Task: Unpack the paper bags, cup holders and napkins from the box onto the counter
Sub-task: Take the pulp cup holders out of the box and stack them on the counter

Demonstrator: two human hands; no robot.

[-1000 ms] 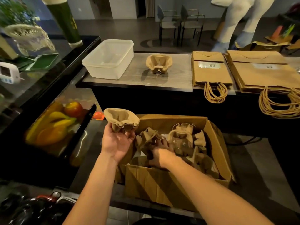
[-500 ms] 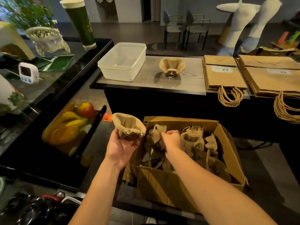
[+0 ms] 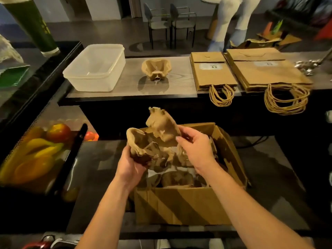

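An open cardboard box (image 3: 181, 205) sits in front of me with several brown pulp cup holders (image 3: 177, 177) inside. My left hand (image 3: 132, 163) grips one cup holder (image 3: 137, 142) from below, over the box's left side. My right hand (image 3: 195, 147) holds a second cup holder (image 3: 162, 125) raised above the box, tilted against the first. On the counter (image 3: 125, 87) beyond stand one more cup holder (image 3: 156, 69) and two flat stacks of brown paper bags (image 3: 212, 72) (image 3: 267, 69), their rope handles hanging over the front edge.
A clear plastic tub (image 3: 97, 67) stands on the counter's left end. A tray of fruit (image 3: 39, 151) lies to my left behind glass. A tall green cup (image 3: 34, 24) stands at far left. Two chairs (image 3: 170, 22) and a person's legs (image 3: 231, 20) are beyond the counter.
My right hand has pulled a second cup holder up out of the box and brought it against the one in my left hand, which has moved right over the box.
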